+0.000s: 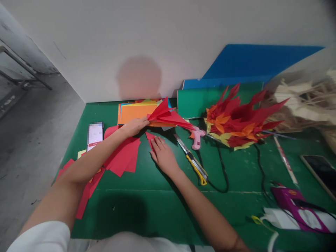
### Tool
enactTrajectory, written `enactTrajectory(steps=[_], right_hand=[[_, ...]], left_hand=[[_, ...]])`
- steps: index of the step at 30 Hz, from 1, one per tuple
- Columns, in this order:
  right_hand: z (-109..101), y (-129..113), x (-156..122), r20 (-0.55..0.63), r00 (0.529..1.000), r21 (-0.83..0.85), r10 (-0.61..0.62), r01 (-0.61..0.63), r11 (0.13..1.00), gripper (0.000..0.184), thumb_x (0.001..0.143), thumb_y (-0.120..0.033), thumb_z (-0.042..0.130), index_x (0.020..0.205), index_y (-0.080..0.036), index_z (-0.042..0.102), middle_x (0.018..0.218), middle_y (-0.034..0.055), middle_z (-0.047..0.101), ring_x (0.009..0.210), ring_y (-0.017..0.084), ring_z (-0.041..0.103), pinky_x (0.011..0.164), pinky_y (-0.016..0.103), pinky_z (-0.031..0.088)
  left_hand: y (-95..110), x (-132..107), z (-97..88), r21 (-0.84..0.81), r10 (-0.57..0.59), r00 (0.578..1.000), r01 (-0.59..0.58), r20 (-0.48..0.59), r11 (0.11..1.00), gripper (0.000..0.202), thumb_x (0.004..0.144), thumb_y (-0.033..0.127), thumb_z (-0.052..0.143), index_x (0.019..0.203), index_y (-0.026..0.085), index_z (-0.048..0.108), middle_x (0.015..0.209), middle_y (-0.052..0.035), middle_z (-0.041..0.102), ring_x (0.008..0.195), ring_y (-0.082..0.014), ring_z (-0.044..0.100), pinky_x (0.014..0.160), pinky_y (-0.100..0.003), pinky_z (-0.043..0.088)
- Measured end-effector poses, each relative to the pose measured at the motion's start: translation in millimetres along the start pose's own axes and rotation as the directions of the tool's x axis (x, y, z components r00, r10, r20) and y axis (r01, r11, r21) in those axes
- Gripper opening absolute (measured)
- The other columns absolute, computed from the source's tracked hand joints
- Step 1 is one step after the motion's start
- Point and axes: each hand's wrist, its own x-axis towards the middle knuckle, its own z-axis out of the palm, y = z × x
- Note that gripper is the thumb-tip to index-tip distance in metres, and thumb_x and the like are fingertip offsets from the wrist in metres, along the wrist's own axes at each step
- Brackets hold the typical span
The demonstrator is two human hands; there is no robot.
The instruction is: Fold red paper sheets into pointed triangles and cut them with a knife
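Note:
My left hand (135, 126) reaches across the table with its fingers closed at the left end of a bunch of folded red paper (164, 114). That bunch lies over the front of a stack of coloured sheets, orange paper (136, 113) on top. Nearer to me, my right hand (164, 155) lies flat, fingers stretched out, over a small folded red paper piece (149, 136) on the green table (147, 182). The fingers partly cover this piece. Red paper sheets (123, 155) are fanned out under and beside my left forearm.
Right of my hands lie a yellow utility knife (195, 164), blade out, and a pink glue gun (196, 137) with a black cord. A red-orange paper flame shape (236, 119) stands behind them. Phones (95, 133) (321, 171) and a purple box (294, 206) lie farther out.

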Motion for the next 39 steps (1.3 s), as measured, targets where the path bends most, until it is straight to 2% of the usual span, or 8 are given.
enactTrajectory(steps=[8, 15, 24, 28, 30, 32, 34, 39], right_hand=[[6, -12, -6, 0.014, 1.0, -0.009, -0.027, 0.027, 1.0, 0.048, 0.093, -0.021, 0.039, 0.139, -0.007, 0.046, 0.144, 0.0197, 0.045, 0.135, 0.029, 0.04, 0.109, 0.048, 0.037], [12, -17, 22, 0.049, 0.997, -0.031, 0.063, -0.062, 0.998, 0.05, 0.093, -0.021, 0.042, 0.138, 0.0, 0.044, 0.146, 0.0258, 0.039, 0.136, 0.032, 0.038, 0.11, 0.048, 0.035], [16, -33, 35, 0.011, 0.989, 0.026, 0.145, -0.145, 0.989, 0.073, 0.091, -0.051, 0.047, 0.142, 0.0, 0.036, 0.146, 0.0315, 0.034, 0.138, 0.038, 0.032, 0.108, 0.055, 0.033], [11, -34, 35, 0.002, 0.994, 0.076, 0.11, -0.109, 0.991, 0.072, 0.09, -0.056, 0.045, 0.137, -0.001, 0.042, 0.143, 0.0307, 0.039, 0.137, 0.038, 0.033, 0.106, 0.054, 0.034], [4, -29, 31, -0.031, 0.996, 0.108, 0.086, -0.082, 0.991, 0.06, 0.093, -0.05, 0.043, 0.13, -0.004, 0.05, 0.139, 0.0268, 0.046, 0.133, 0.036, 0.039, 0.105, 0.051, 0.037], [-4, -18, 26, -0.09, 0.992, 0.139, 0.093, -0.08, 0.987, 0.041, 0.097, -0.035, 0.036, 0.119, -0.009, 0.059, 0.13, 0.019, 0.056, 0.123, 0.03, 0.048, 0.102, 0.045, 0.04], [-12, -2, 21, -0.116, 0.985, 0.127, 0.127, -0.112, 0.986, 0.037, 0.097, -0.023, 0.031, 0.104, -0.012, 0.065, 0.113, 0.0155, 0.063, 0.107, 0.027, 0.056, 0.095, 0.041, 0.043], [-22, 31, 25, -0.063, 0.978, 0.08, 0.2, -0.195, 0.978, 0.029, 0.093, -0.019, 0.039, 0.101, -0.016, 0.067, 0.095, 0.0113, 0.065, 0.091, 0.025, 0.058, 0.084, 0.036, 0.046]], left_hand=[[-3, 1, 5.3, -0.047, 0.021, 0.999, -0.022, -0.029, 0.999, 0.032, 0.087, 0.003, 0.041, 0.111, 0.017, 0.057, 0.107, -0.0078, 0.061, 0.09, -0.0174, 0.065, 0.073, -0.025, 0.047], [-5, 1, 11.0, -0.045, 0.047, 0.998, -0.049, -0.048, 0.998, 0.034, 0.085, 0.002, 0.041, 0.111, 0.016, 0.058, 0.107, -0.0084, 0.062, 0.091, -0.0176, 0.065, 0.073, -0.026, 0.047], [0, -3, 15.4, -0.042, 0.06, 0.998, -0.06, -0.019, 0.997, 0.022, 0.089, 0.014, 0.045, 0.102, 0.019, 0.063, 0.103, -0.0075, 0.061, 0.085, -0.0175, 0.063, 0.068, -0.026, 0.046], [4, -6, 13.8, -0.054, 0.073, 0.997, -0.074, -0.015, 0.996, 0.025, 0.087, 0.013, 0.047, 0.104, 0.02, 0.064, 0.119, -0.01, 0.058, 0.093, -0.0203, 0.063, 0.071, -0.029, 0.048], [7, -8, 13.8, -0.083, 0.104, 0.994, -0.105, -0.019, 0.991, 0.025, 0.088, 0.016, 0.047, 0.108, 0.021, 0.062, 0.126, -0.0097, 0.055, 0.1, -0.0214, 0.062, 0.076, -0.029, 0.048], [9, -10, 14.7, -0.129, 0.12, 0.992, -0.124, -0.035, 0.984, 0.026, 0.093, 0.019, 0.044, 0.113, 0.021, 0.06, 0.124, -0.0088, 0.058, 0.103, -0.0207, 0.061, 0.079, -0.029, 0.048], [11, -10, 16.1, -0.177, 0.122, 0.99, -0.132, -0.069, 0.975, 0.028, 0.096, 0.021, 0.039, 0.118, 0.02, 0.057, 0.12, -0.0082, 0.06, 0.104, -0.0199, 0.06, 0.083, -0.029, 0.048], [14, -7, 19.4, -0.189, 0.053, 0.995, -0.068, -0.082, 0.98, 0.032, 0.095, 0.014, 0.038, 0.121, 0.016, 0.057, 0.121, -0.0102, 0.061, 0.109, -0.0217, 0.058, 0.091, -0.033, 0.047]])
